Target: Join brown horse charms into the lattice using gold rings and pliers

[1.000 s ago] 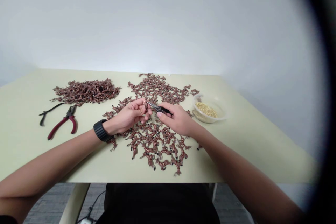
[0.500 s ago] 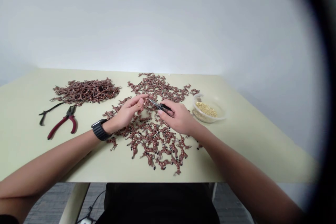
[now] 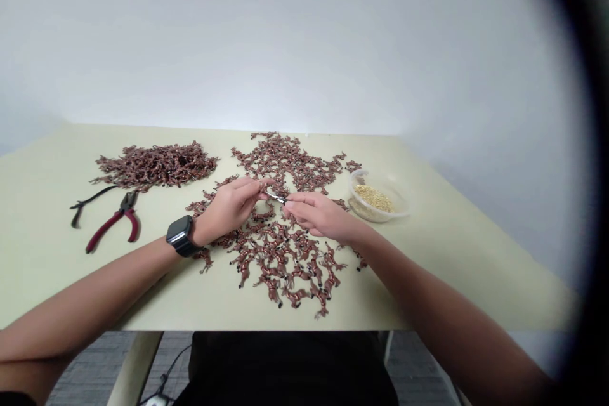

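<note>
My right hand [image 3: 321, 214] is closed round small pliers; their metal jaws [image 3: 275, 196] point left toward my other hand, and most of the handle is hidden in the palm. My left hand [image 3: 233, 206], with a black watch [image 3: 181, 235] on its wrist, is closed in a pinch at the tips of the jaws. What its fingers hold is too small to make out. Beneath and around both hands lie many small brown deer-shaped figures [image 3: 285, 247], spread loosely over the pale table [image 3: 380, 304].
A denser heap of brown figures [image 3: 157, 165] lies at the back left. In front of it are red-handled pliers [image 3: 111, 228] and a thin black tool [image 3: 83, 205]. To the right stands a clear round tub [image 3: 404, 212] with small gold-coloured pieces [image 3: 375, 198] in it.
My right hand has rolled over, so its back now hides most of the pliers' handle. My left wrist has turned, showing the watch face, and its fingers have dipped slightly.
</note>
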`<state>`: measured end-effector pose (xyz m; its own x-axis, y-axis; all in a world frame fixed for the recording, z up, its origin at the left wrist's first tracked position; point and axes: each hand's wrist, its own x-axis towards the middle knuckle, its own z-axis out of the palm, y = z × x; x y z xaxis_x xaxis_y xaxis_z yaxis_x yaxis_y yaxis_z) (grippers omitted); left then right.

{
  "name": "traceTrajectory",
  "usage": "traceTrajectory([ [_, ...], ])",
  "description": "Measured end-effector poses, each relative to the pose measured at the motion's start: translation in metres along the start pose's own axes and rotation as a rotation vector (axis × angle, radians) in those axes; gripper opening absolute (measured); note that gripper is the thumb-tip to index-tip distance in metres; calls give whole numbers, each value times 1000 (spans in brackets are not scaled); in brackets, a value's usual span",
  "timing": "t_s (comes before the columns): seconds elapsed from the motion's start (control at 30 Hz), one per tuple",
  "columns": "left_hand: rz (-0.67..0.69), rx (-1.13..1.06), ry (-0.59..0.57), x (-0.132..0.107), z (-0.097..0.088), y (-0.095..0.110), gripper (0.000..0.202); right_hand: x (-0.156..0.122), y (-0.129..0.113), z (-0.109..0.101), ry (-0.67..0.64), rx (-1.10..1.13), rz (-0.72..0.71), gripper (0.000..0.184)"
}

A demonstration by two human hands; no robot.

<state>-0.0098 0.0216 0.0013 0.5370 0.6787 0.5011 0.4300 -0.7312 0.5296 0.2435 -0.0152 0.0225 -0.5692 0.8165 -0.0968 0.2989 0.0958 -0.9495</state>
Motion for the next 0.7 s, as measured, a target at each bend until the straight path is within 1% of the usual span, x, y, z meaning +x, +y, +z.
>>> traceTrajectory([
  [0.07,94,87,-36,-2,-3,-8,43,0,0,-2,-117,194,101,39],
  [0.13,127,99,-72,-3,-6,-12,48,-1,1,-3,-183,316,149,40],
  [0.17,122,85,-75,-2,-6,-12,48,-1,1,-3,-189,341,154,40],
  [0.23,64,33,-29,-1,-5,-9,43,-1,1,-2,-151,312,133,39],
  [0.3,-48,-73,24,2,-2,-2,31,-1,2,-1,-18,166,63,38],
  [0.33,-115,-158,22,4,-1,1,26,-1,2,0,75,54,13,36],
  [0.4,-234,-372,-37,7,2,7,31,0,4,1,262,-197,-99,32],
  [0.47,-303,-576,-117,8,4,11,35,1,6,2,371,-403,-190,28],
  [0.5,-323,-652,-145,8,4,11,35,1,7,2,385,-478,-224,26],
  [0.57,-346,-753,-175,7,5,10,35,2,8,3,375,-570,-276,22],
  [0.7,-359,-835,-197,5,7,6,35,2,7,3,332,-625,-345,19],
])
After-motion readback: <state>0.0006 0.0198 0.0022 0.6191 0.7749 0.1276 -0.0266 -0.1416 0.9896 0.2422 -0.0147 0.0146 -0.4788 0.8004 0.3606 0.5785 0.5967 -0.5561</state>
